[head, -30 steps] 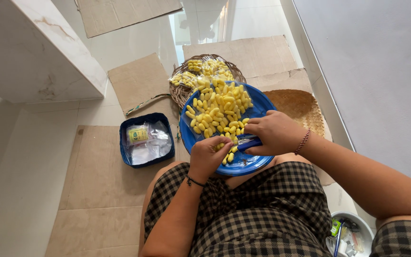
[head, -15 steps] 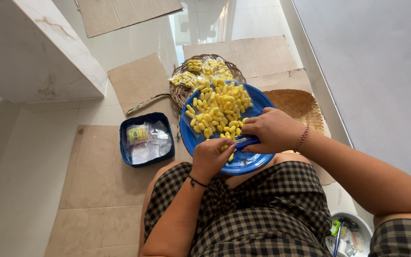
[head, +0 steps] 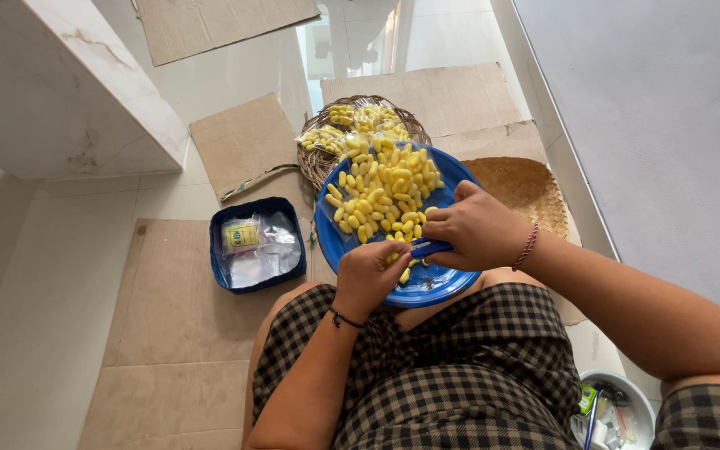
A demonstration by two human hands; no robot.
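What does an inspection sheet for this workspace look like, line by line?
Surface: pale tiled floor with cardboard sheets laid flat.
Job's things: blue plate heaped with yellow pieces; blue tool.
Clutter: woven basket holding bagged yellow pieces; blue tray of clear bags; flat woven mat; white bowl of odds and ends.
Hands: left hand pinches a yellow piece; right hand grips the blue tool.
Cables: nothing seen.
Surroundings: marble ledge; grey wall.

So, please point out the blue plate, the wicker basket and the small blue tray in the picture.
Blue plate (head: 452,171): head view, bare rim at the upper right.
Wicker basket (head: 312,162): head view, woven rim at the left.
Small blue tray (head: 218,250): head view, left wall.
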